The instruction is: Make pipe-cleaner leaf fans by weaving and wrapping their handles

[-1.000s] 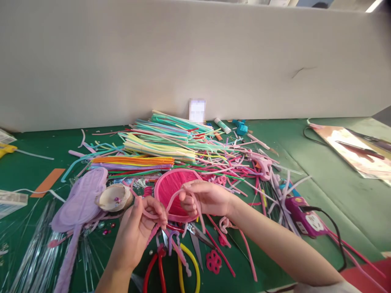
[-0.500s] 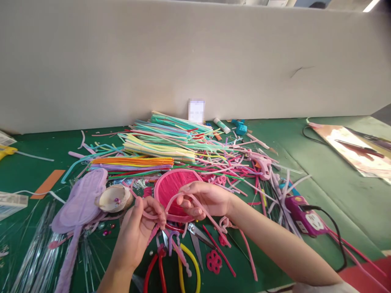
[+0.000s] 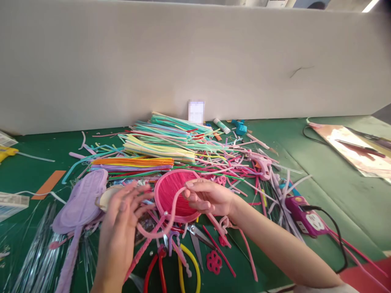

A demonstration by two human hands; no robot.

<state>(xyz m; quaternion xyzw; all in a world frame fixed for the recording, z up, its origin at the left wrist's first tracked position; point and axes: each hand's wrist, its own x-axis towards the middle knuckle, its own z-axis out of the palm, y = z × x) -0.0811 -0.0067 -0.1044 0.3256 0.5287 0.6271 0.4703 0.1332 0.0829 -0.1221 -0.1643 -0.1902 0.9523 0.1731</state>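
Observation:
Between finger and thumb my right hand (image 3: 210, 197) pinches a light pink pipe cleaner (image 3: 174, 207), which curves down and left in a loose loop. My left hand (image 3: 122, 219) is open, its fingers apart, beside the loop's left end. Behind the pipe cleaner lies a round, dark pink fan-like piece (image 3: 171, 185) with a light pink rim. A twisted pink stem (image 3: 143, 250) runs down from it past my left hand. Scissors with yellow handles (image 3: 195, 260) and a red-handled tool (image 3: 152, 268) lie below. My left hand partly covers a pale bowl (image 3: 106, 197).
Bundles of coloured pipe cleaners (image 3: 159, 148) are heaped at the back against a pale board (image 3: 183, 61). A lilac fan-shaped piece (image 3: 81, 199) lies at left, near clear strips (image 3: 36, 244). At right are a pink glue gun (image 3: 263, 166) and a purple power socket (image 3: 307, 215).
My left hand has let go of the pink pipe cleaner, spreading its fingers and moving slightly left. The freed end now hangs in a wider curve from my right hand.

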